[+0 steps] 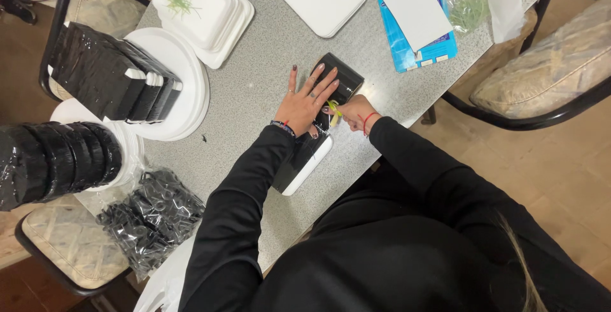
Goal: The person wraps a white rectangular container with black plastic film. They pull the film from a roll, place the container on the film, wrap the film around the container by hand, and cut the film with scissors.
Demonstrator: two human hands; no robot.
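My left hand (307, 100) lies flat, released, on the shiny black tray (316, 123); at 3 o'clock, my right hand (354, 112) pinches a yellow strip (334, 112).

Glossy black plastic-wrapped tray (318, 127), speckled matt grey tabletop (254, 89), matt white foam containers (203, 13), shiny plastic bags (468, 3)

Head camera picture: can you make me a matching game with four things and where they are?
Things:
1. left hand
2. blue packet
3. stack of black-wrapped trays
4. bag of black plastic pieces

Places:
A. on the round white plates
B. flat on the black-wrapped tray in the middle
C. at the table's near left edge
D. under a white card

Pairs: 1-B, 2-D, 3-A, 4-C
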